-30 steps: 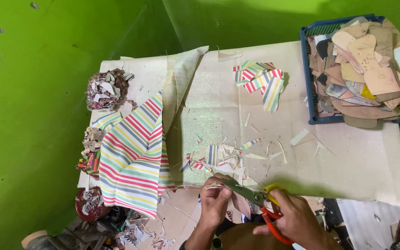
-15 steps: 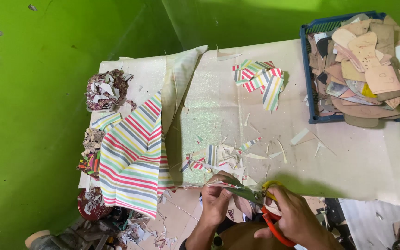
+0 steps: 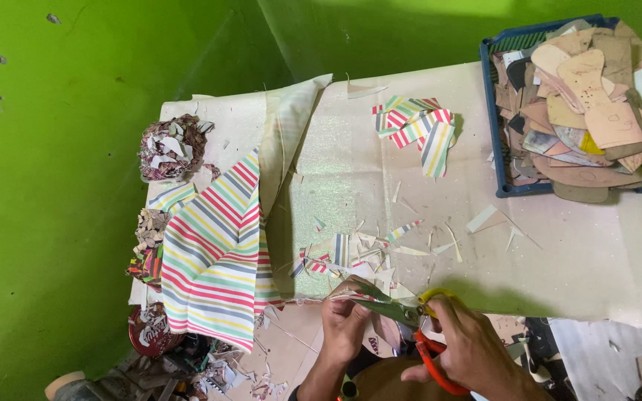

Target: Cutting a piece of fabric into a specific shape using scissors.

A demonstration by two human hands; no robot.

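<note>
Your fingers (image 3: 339,315) on the left hand (image 3: 347,327) pinch a striped strip (image 3: 343,296) at the counter (image 3: 559,252) near edge, while your right hand (image 3: 477,349) grips the orange-and-yellow scissors (image 3: 410,315), blades meeting the strip. Striped fabric (image 3: 209,249) lies left, well apart from the blue basket (image 3: 493,119).

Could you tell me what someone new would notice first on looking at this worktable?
The bright green wall fills the left side and the back. On the table, a striped sheet lies at the left and a blue crate heaped with flat cut shapes sits at the far right corner. At the near edge, the right hand works orange-handled scissors through a strip held by the left hand.
</note>
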